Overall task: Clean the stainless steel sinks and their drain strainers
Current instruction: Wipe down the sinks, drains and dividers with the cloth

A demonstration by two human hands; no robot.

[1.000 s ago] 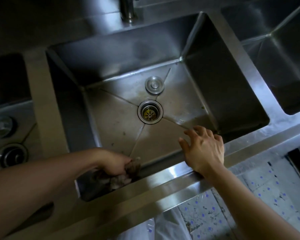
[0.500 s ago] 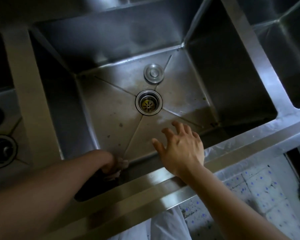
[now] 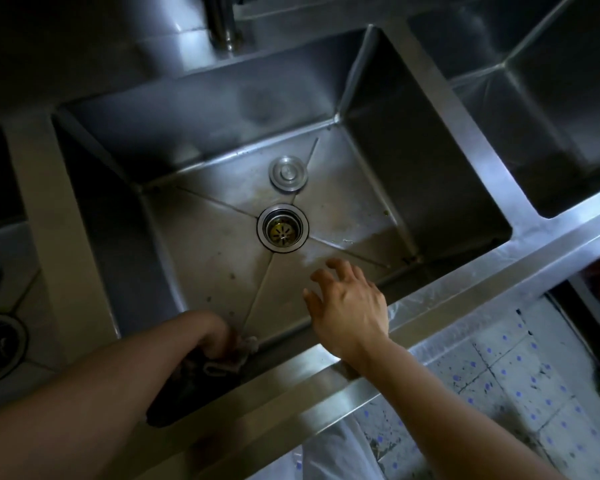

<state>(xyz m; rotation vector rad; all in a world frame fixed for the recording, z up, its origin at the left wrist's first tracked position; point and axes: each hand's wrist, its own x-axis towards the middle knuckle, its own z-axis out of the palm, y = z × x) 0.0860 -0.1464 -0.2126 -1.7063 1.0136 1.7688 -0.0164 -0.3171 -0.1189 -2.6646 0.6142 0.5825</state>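
Middle sink being wiped at its near edge, drain strainer out of the drain

A crumpled cloth [image 3: 234,356] is gripped by the left hand [image 3: 219,337] against the floor of the middle sink [image 3: 201,258], by the near wall; the right hand [image 3: 347,303] is held over the basin, fingers spread and nothing held. The cloth is judged soft and wet, best bunched in the fist. The round drain strainer [image 3: 288,173] lies on the sink floor just behind the open drain [image 3: 282,227]; it is judged light, rigid and slippery, best pinched by its centre knob.
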